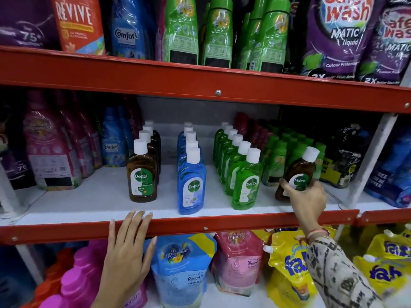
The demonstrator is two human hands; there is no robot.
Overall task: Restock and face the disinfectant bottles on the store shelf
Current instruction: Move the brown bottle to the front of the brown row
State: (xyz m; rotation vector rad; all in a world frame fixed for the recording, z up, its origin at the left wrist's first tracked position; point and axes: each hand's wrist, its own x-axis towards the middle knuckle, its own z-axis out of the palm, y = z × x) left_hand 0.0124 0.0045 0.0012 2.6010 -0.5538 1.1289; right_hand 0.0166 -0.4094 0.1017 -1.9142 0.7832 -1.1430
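Observation:
Three rows of Dettol bottles with white caps run front to back on the middle shelf: brown bottles on the left, blue bottles in the middle, green bottles on the right. My right hand grips one more brown Dettol bottle, tilted to the right, at the shelf's front right of the green row. My left hand lies flat with fingers apart on the red shelf edge, below the brown row, holding nothing.
Pink and blue softener bottles stand left of the Dettol rows; small green bottles and dark pouches stand right. The upper shelf holds pouches and green bottles. Below are refill pouches, pink bottles and yellow bags.

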